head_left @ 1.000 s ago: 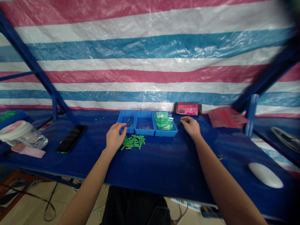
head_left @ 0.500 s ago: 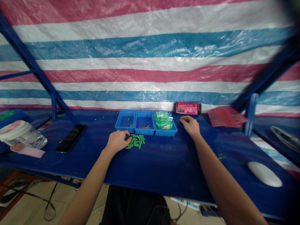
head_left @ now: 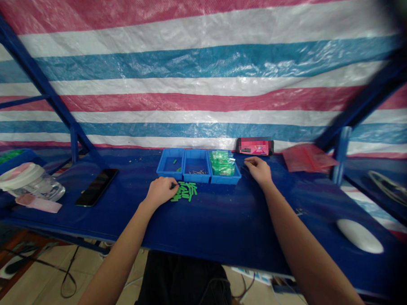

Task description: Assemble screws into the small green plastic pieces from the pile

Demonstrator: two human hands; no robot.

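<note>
My left hand point(head_left: 160, 190) rests at the left edge of a loose pile of green plastic wall plugs point(head_left: 185, 192) on the table. Its fingers are curled in, and a dark green plug shows at the fingertips. Behind the pile stand three joined blue bins. A few green plugs lie in the left bin point(head_left: 165, 158), screws point(head_left: 198, 172) in the middle bin point(head_left: 194, 159), and clear bags of green pieces point(head_left: 223, 163) fill the right bin point(head_left: 225, 179). My right hand point(head_left: 259, 169) lies on the table right of that bin, its fingers loosely bent and slightly apart, with nothing visible in them.
A phone with a lit screen point(head_left: 255, 146) leans at the back, near red plastic bags point(head_left: 306, 158). At right lies a white computer mouse point(head_left: 359, 235). To the left are a dark phone point(head_left: 97, 187) and a clear tub point(head_left: 32, 182). Blue frame posts point(head_left: 56, 98) flank the table.
The fingers of my left hand have drawn in a little at the pile's edge. My right hand stays in place. The view has shifted very slightly.
</note>
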